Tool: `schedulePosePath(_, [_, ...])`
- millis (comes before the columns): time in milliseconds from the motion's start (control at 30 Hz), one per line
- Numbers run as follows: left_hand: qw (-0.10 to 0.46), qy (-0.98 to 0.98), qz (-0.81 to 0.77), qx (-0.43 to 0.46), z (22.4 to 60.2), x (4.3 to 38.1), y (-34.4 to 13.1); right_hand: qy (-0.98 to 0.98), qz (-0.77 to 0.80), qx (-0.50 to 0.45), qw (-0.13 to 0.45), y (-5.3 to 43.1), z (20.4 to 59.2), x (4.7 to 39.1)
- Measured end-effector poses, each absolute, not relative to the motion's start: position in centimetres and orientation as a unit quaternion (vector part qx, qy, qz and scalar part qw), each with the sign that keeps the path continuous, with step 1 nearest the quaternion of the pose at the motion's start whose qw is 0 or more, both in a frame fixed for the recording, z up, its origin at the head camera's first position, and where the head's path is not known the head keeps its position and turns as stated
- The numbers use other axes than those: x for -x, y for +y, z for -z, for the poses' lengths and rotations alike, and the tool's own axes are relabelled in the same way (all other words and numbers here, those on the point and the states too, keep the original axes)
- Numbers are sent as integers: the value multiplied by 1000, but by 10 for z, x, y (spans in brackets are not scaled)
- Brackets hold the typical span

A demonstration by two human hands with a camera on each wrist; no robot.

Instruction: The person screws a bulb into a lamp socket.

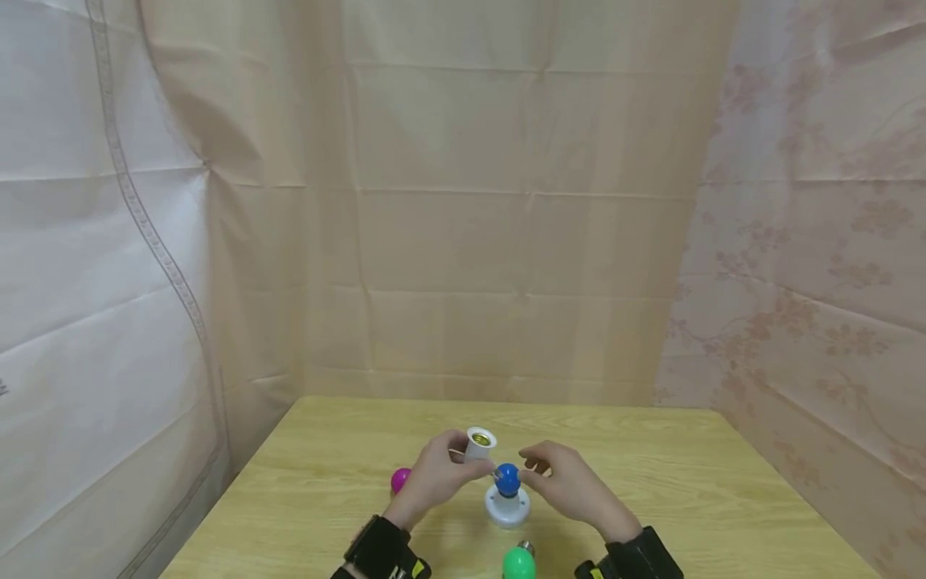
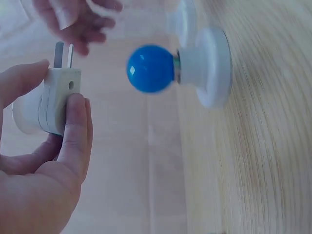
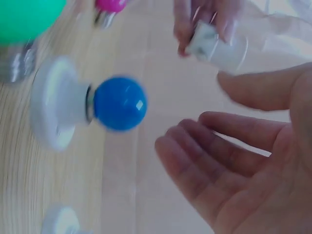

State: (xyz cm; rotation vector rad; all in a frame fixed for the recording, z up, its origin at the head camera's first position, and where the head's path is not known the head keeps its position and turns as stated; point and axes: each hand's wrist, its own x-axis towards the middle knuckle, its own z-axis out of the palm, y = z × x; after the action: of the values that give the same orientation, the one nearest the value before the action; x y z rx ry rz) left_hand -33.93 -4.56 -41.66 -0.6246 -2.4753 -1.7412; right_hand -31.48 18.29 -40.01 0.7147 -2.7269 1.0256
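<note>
Creased beige cloth hangs behind a wood-grain counter on my head feed, with a pale sheet at 9 o'clock and a flowered one at 3 o'clock. Both hands work low down, near 6 o'clock. I see the left hand grasping a white lamp socket, raised off the counter, its gold-coloured threaded mouth turned upward; it sits at 11 o'clock from a blue bulb. That bulb stands upright in a white base. At 3 o'clock from it is the right hand, fingers loosely bent and gripping nothing. A pink bulb lies at 9 o'clock, partly hidden by the left arm, and a green bulb at 6 o'clock, its metal cap towards 1 o'clock.

On the left wrist feed, thumb and fingers pinch the socket's plug end. Two flat prongs point to 12 o'clock, near the right hand. I spot a second base at 1 o'clock, cut by the frame.

On the right wrist feed, the relaxed right hand fills 4 o'clock, apart from the blue bulb at 9 o'clock; the held socket, rather blurred, is at 1 o'clock.
</note>
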Motion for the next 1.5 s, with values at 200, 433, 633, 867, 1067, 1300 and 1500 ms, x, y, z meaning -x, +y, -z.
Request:
schedulePosePath(200, [11,-773,601,203,413,328,-40,-866,-408,-282,60,173,395,308])
schedulePosePath(433, [5,-749,625,219,415,318,-36,-846,-443,-292,46,167,388,300])
schedulePosePath(633, [20,-740,637,215,415,311,-33,-843,-442,-304,34,164,382,292])
schedulePosePath(867, [8,-733,637,239,413,306,-33,-850,-424,-312,24,173,389,298])
schedulePosePath(1067, [-11,-725,625,289,411,307,-37,-841,-426,-333,22,178,388,301])
schedulePosePath(1300, [-37,-695,645,316,396,293,-32,-833,-445,-328,9,173,388,301])
schedulePosePath(1500, [-15,-696,649,307,388,286,-33,-845,-442,-302,6,175,385,300])
